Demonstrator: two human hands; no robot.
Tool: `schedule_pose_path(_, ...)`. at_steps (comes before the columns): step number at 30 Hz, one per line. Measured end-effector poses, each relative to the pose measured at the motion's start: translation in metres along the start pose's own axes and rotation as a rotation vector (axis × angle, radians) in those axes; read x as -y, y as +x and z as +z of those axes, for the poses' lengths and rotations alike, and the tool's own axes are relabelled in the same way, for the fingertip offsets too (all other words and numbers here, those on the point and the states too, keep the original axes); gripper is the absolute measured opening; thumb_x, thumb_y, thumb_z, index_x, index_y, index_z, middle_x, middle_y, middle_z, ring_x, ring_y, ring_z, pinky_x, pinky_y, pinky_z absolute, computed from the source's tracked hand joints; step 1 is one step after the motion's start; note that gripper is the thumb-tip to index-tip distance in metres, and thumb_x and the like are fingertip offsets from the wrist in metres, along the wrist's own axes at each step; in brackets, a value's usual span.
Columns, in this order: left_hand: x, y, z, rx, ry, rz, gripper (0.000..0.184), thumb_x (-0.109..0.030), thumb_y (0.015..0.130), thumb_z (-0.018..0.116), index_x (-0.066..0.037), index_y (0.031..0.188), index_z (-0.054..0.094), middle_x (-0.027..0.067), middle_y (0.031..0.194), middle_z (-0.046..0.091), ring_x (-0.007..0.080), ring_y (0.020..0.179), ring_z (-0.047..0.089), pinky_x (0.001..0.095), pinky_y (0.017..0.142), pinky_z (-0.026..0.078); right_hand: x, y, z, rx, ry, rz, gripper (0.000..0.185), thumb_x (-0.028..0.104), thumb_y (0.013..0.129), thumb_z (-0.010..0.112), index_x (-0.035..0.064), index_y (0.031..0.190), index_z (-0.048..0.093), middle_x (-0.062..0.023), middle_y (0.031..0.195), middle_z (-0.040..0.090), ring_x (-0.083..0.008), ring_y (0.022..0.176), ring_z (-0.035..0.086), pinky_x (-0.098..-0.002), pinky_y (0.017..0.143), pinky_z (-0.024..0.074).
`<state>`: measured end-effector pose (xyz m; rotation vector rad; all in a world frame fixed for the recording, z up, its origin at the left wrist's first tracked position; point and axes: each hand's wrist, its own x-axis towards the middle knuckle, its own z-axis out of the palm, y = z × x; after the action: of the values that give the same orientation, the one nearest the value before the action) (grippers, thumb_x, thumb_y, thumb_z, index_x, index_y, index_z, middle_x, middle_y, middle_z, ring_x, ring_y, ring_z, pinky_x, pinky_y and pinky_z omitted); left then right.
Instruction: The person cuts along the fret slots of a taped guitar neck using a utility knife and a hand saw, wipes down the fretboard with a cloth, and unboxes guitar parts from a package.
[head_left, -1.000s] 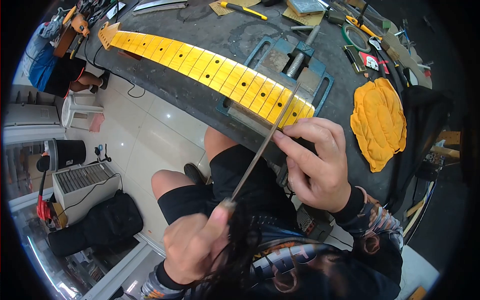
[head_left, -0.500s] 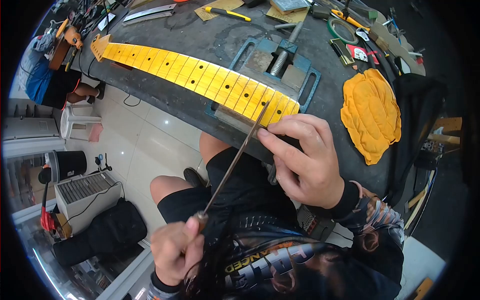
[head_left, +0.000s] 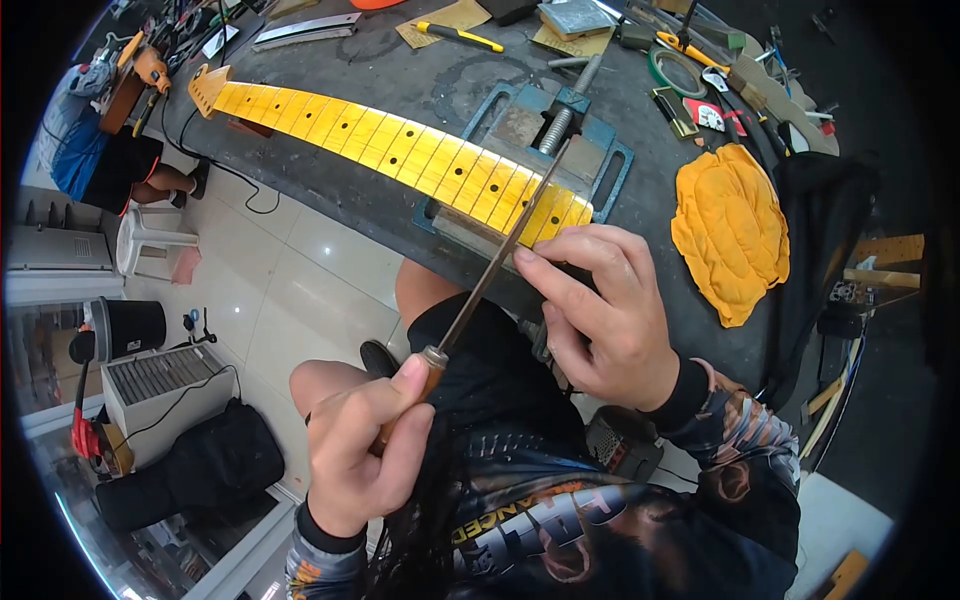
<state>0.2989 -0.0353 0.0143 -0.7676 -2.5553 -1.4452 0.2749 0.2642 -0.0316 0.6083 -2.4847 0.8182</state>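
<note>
My left hand is closed around the wooden handle of a slim metal file. The file's blade lies slantwise across the frets near the body end of a guitar neck, its tip past the far edge. The neck has a glossy yellow fretboard with black dots. Beside the blade, my right hand has its fingertips at the near edge of the neck, the other fingers curled. Whether they also touch the file is hard to see. Under the neck sits a blue vise.
A crumpled orange cloth lies right of the vise on the dark workbench. Behind are a yellow cutter, sandpaper and green tape. Another person stands at far left, near a white stool.
My left hand has moved up and right, pushing the file farther over the fretboard and past its far edge. The right hand keeps its place by the neck. The view has shifted slightly.
</note>
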Motion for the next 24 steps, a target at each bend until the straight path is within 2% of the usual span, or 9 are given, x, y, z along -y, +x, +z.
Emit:
schedule_pose_path(2, -0.009, -0.018, -0.014, 0.086, 0.066, -0.168, 0.038, -0.001, 0.091, 0.085, 0.003, 0.128, 0.081, 0.0069, 0.089, 0.08, 0.0148, 0.075, 0.069, 0.0284, 0.074, 0.05, 0.0, 0.0, 0.0, -0.004, 0.015, 0.007, 0.067, -0.003, 0.075, 0.078, 0.0098, 0.141, 0.077, -0.0053, 0.135, 0.069, -0.0322, 0.13, 0.064, -0.0485, 0.111, 0.0499)
schedule_pose_path(3, -0.001, -0.034, -0.015, 0.022, 0.04, -0.094, 0.035, 0.0, 0.09, 0.084, 0.004, 0.125, 0.081, 0.0099, 0.091, 0.082, 0.0161, 0.076, 0.072, 0.0279, 0.076, 0.053, 0.0, -0.001, 0.001, -0.006, 0.019, 0.017, 0.067, -0.003, 0.075, 0.078, 0.0098, 0.141, 0.077, -0.0053, 0.135, 0.069, -0.0322, 0.13, 0.064, -0.0485, 0.111, 0.0499)
schedule_pose_path(4, -0.003, -0.04, -0.018, -0.001, -0.06, -0.151, 0.033, -0.001, 0.09, 0.085, 0.005, 0.123, 0.081, 0.0134, 0.095, 0.083, 0.019, 0.077, 0.075, 0.0271, 0.077, 0.054, 0.0, 0.001, 0.001, -0.002, 0.014, 0.016, 0.068, -0.003, 0.075, 0.078, 0.0096, 0.142, 0.077, -0.0055, 0.135, 0.069, -0.0325, 0.13, 0.064, -0.0484, 0.111, 0.05)
schedule_pose_path(6, 0.006, -0.038, -0.014, 0.001, -0.014, -0.019, 0.035, 0.001, 0.091, 0.083, 0.004, 0.125, 0.08, 0.0165, 0.1, 0.083, 0.0179, 0.073, 0.072, 0.0274, 0.071, 0.053, 0.0, -0.002, 0.0, 0.016, 0.009, 0.014, 0.068, -0.003, 0.075, 0.078, 0.0095, 0.142, 0.077, -0.0056, 0.135, 0.069, -0.0327, 0.13, 0.064, -0.0484, 0.111, 0.0501)
schedule_pose_path(8, 0.002, -0.003, -0.001, 0.052, -0.017, 0.005, 0.044, 0.015, 0.086, 0.078, 0.008, 0.13, 0.077, 0.012, 0.077, 0.072, 0.0236, 0.056, 0.062, 0.0349, 0.056, 0.048, -0.001, -0.001, 0.002, -0.007, 0.006, -0.002, 0.069, -0.004, 0.074, 0.078, 0.0093, 0.143, 0.076, -0.0055, 0.135, 0.069, -0.0329, 0.13, 0.064, -0.0484, 0.111, 0.0501)
schedule_pose_path(9, 0.002, 0.013, 0.009, 0.02, -0.001, 0.081, 0.049, 0.017, 0.086, 0.076, 0.007, 0.134, 0.075, 0.0092, 0.072, 0.067, 0.0249, 0.055, 0.06, 0.0357, 0.055, 0.045, 0.001, -0.001, 0.001, -0.007, 0.006, -0.01, 0.069, -0.004, 0.074, 0.078, 0.0093, 0.143, 0.076, -0.0055, 0.135, 0.069, -0.0329, 0.13, 0.064, -0.0484, 0.111, 0.0501)
schedule_pose_path(15, -0.011, -0.046, -0.005, 0.002, 0.15, 0.124, 0.06, 0.018, 0.08, 0.078, 0.005, 0.138, 0.072, 0.0088, 0.067, 0.058, 0.0269, 0.051, 0.057, 0.0381, 0.051, 0.043, 0.0, -0.002, 0.001, 0.011, 0.008, 0.023, 0.069, -0.005, 0.074, 0.078, 0.0087, 0.142, 0.077, -0.0063, 0.136, 0.069, -0.0334, 0.13, 0.063, -0.0486, 0.111, 0.0502)
schedule_pose_path(22, -0.013, -0.006, 0.017, 0.023, 0.188, 0.128, 0.063, 0.017, 0.079, 0.08, 0.006, 0.141, 0.071, 0.0079, 0.066, 0.054, 0.026, 0.05, 0.053, 0.0374, 0.051, 0.043, 0.001, 0.0, 0.0, 0.013, 0.003, 0.006, 0.067, -0.005, 0.075, 0.078, 0.0082, 0.141, 0.078, -0.0064, 0.137, 0.069, -0.0335, 0.131, 0.063, -0.049, 0.111, 0.0501)
schedule_pose_path(24, -0.012, -0.03, 0.008, 0.012, 0.2, 0.149, 0.062, 0.017, 0.08, 0.08, 0.007, 0.141, 0.071, 0.0076, 0.066, 0.054, 0.0261, 0.05, 0.053, 0.0376, 0.051, 0.042, 0.001, -0.001, 0.0, 0.015, 0.006, 0.025, 0.067, -0.005, 0.075, 0.078, 0.0082, 0.14, 0.078, -0.0064, 0.137, 0.069, -0.0337, 0.131, 0.063, -0.0491, 0.112, 0.0501)
